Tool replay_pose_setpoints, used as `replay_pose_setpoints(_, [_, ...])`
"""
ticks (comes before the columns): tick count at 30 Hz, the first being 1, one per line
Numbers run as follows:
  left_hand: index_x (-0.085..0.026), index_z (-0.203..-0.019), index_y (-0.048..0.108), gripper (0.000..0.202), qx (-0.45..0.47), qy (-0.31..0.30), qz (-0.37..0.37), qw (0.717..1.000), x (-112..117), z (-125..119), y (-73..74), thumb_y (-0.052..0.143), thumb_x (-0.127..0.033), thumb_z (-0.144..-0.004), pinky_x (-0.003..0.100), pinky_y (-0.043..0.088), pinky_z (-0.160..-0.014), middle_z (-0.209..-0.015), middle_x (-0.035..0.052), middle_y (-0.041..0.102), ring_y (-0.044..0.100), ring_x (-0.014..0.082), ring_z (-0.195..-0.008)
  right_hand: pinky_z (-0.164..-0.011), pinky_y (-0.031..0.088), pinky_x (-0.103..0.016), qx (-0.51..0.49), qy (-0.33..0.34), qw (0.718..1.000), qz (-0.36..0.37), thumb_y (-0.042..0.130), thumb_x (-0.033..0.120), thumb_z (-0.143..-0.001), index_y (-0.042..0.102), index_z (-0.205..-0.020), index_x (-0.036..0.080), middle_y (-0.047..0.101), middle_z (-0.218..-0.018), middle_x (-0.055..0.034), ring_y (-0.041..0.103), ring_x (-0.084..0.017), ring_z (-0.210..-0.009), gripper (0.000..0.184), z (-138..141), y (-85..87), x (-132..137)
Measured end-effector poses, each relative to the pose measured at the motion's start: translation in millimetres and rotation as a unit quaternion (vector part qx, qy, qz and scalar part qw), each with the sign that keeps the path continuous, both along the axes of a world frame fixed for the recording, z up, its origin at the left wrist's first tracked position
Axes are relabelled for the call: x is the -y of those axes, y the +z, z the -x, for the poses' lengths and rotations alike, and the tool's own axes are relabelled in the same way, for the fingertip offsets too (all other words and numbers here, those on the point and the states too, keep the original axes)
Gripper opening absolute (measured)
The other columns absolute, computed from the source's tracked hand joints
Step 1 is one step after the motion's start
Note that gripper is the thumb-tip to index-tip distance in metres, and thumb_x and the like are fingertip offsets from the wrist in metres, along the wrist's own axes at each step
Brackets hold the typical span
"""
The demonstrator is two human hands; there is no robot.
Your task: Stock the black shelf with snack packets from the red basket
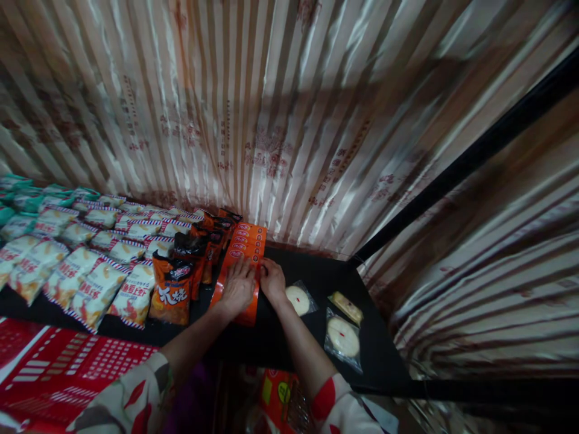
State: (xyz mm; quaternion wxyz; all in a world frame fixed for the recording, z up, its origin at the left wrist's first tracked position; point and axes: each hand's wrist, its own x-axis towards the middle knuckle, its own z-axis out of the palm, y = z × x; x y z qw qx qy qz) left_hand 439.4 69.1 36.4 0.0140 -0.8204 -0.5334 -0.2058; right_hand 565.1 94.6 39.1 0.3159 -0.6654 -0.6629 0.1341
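My left hand (239,283) lies with its fingers stretched out on a row of overlapping flat orange packets (246,241), on a black shelf (312,259). At the right edge of the packets, my right hand (272,280) is closed, its fingers curled against that edge. Just left of the packets stand orange and black snack bags (172,295). To the right of my right hand lies a round pale cake in clear wrap (298,300), with a second wrapped round cake (342,336) and a small yellowish packet (346,307) farther right.
White snack bags (97,292) with striped edges fill the left of the shelf, and green bags (38,202) stand beyond them. A red basket (81,361) is in front at lower left. Behind hangs a striped curtain (271,120); a black pole (452,169) slants at right.
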Motion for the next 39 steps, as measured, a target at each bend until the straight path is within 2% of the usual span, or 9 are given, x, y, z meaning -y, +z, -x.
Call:
replay_pose_setpoints(5, [-0.01,-0.118,0.055,0.037,0.006,-0.018,-0.006,1.0,16,-6,3.9,0.04,-0.018,-0.086,0.049,0.032,-0.105,-0.132,0.0171,0.049,0.035,0.0296,-0.13,-0.097,0.04,-0.028,-0.012,0.004,1.0,0.014,0.044,0.012,-0.083,0.068,-0.103,0.013,0.065,-0.111,-0.0104,0.056,-0.019,-0.107,0.031,2,2.9,14])
replay_pose_setpoints(12, [-0.002,-0.123,0.051,0.046,0.06,-0.033,0.027,0.997,46,-21,-4.4,0.041,-0.01,-0.079,0.047,0.033,-0.106,-0.133,0.0204,0.048,0.036,0.0291,-0.13,-0.091,0.045,-0.03,-0.028,0.01,1.0,-0.01,0.041,0.008,-0.079,0.069,-0.097,0.015,0.068,-0.103,-0.009,0.059,-0.018,-0.099,0.035,0,2.6,46])
replay_pose_setpoints(18, [-0.004,-0.12,0.053,0.044,0.109,-0.036,0.041,0.993,80,-30,-16.3,0.036,-0.008,-0.08,0.046,0.038,-0.104,-0.129,0.0189,0.052,0.043,0.0269,-0.125,-0.091,0.047,-0.033,-0.065,0.008,0.996,-0.063,0.038,0.006,-0.074,0.069,-0.095,0.016,0.068,-0.1,-0.0081,0.061,-0.018,-0.095,0.039,-5,-5.8,86])
replay_pose_setpoints(23, [-0.004,-0.122,0.052,0.042,0.174,-0.069,-0.001,0.982,113,-35,-26.5,0.036,-0.016,-0.084,0.045,0.042,-0.101,-0.123,0.0194,0.056,0.049,0.0261,-0.119,-0.091,0.048,-0.032,-0.097,0.028,0.991,-0.089,0.037,0.006,-0.075,0.069,-0.097,0.016,0.068,-0.103,-0.0087,0.061,-0.017,-0.097,0.041,-7,-10.3,123])
replay_pose_setpoints(28, [-0.005,-0.118,0.052,0.038,0.243,-0.107,-0.022,0.964,151,-35,-27.9,0.035,-0.019,-0.087,0.044,0.046,-0.096,-0.115,0.0191,0.059,0.051,0.0251,-0.113,-0.088,0.05,-0.031,-0.078,0.057,0.987,-0.129,0.037,0.006,-0.075,0.069,-0.097,0.016,0.068,-0.101,-0.0089,0.062,-0.016,-0.095,0.04,-14,-15.6,164])
replay_pose_setpoints(31, [-0.008,-0.117,0.051,0.036,0.257,-0.124,0.003,0.959,177,-34,-30.6,0.036,-0.017,-0.086,0.044,0.046,-0.094,-0.112,0.0171,0.059,0.053,0.0241,-0.11,-0.084,0.051,-0.032,-0.052,0.072,0.984,-0.156,0.039,0.01,-0.078,0.068,-0.097,0.018,0.069,-0.097,-0.0078,0.062,-0.017,-0.091,0.036,-21,-24.3,192])
replay_pose_setpoints(34, [-0.009,-0.124,0.045,0.042,0.257,-0.157,0.042,0.953,201,-33,-41.2,0.041,-0.021,-0.083,0.044,0.046,-0.094,-0.115,0.017,0.057,0.052,0.0244,-0.11,-0.082,0.052,-0.032,-0.039,0.072,0.987,-0.136,0.04,0.013,-0.081,0.067,-0.1,0.02,0.07,-0.098,-0.0069,0.063,-0.017,-0.092,0.034,-29,-41.1,222])
replay_pose_setpoints(37, [-0.01,-0.127,0.044,0.046,0.226,-0.18,0.094,0.953,219,-35,-62.3,0.044,-0.023,-0.083,0.042,0.045,-0.096,-0.116,0.0161,0.058,0.052,0.0243,-0.112,-0.081,0.052,-0.034,-0.009,0.072,0.993,-0.09,0.039,0.012,-0.079,0.067,-0.1,0.02,0.07,-0.094,-0.0069,0.064,-0.018,-0.089,0.036,-39,-64.7,247])
replay_pose_setpoints(39, [-0.012,-0.127,0.045,0.045,0.18,-0.185,0.15,0.954,227,-38,-80.6,0.043,-0.021,-0.083,0.041,0.042,-0.1,-0.121,0.0146,0.057,0.05,0.0235,-0.117,-0.083,0.051,-0.035,0.023,0.084,0.996,-0.035,0.038,0.01,-0.076,0.068,-0.1,0.019,0.071,-0.094,-0.0073,0.065,-0.019,-0.088,0.039,-46,-79.8,256])
